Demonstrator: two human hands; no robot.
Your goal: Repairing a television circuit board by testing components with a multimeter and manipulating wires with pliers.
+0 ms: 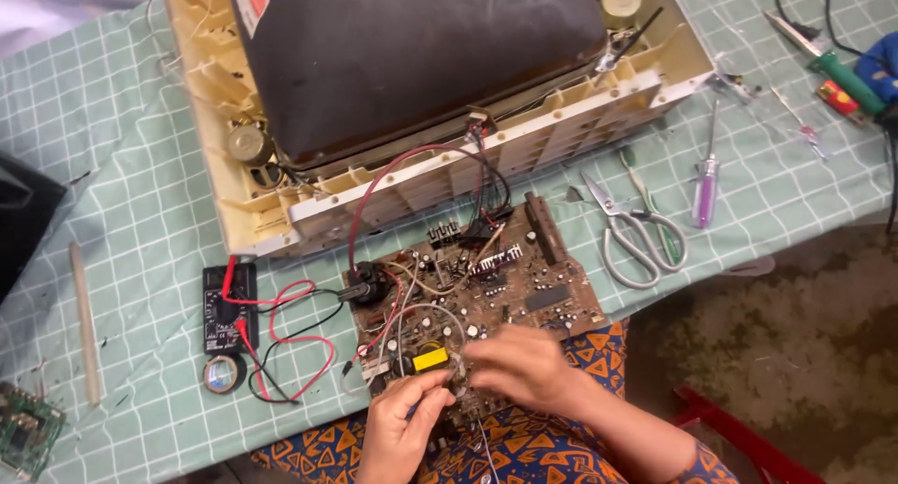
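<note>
Brown circuit board (pixel 486 288) at the near edge of the tabletop (pixel 159 213), its near end overhanging onto a lap in orange-and-blue patterned cloth (pixel 599 348). Left hand (pixel 398 428) below the board's near edge, fingers pinched on a thin pale wire (pixel 440 400) beside a yellow block component (pixel 430 359). Right hand (pixel 519 367) lying on the board's near right part, fingers curled down onto the components; whether anything is actually grasped there, impossible to tell. Red and black wires (pixel 412 161) running from the board up to a cream television housing (pixel 309 199) lying face down toward the far edge, its dark tube (pixel 412 54) uppermost. Black multimeter (pixel 229 308) just left of the board, red and black leads (pixel 299 339) looping between the two, a small roll of dark tape (pixel 224 374) right at the meter's near end. Grey-handled scissors (pixel 631 236) right of the board, a purple-handled screwdriver (pixel 706 180) beyond them, a green-handled tool (pixel 842 77) near the far right corner. Thin wooden stick (pixel 86 320) toward the left edge, a small green board (pixel 26 428) at the near left corner.
</note>
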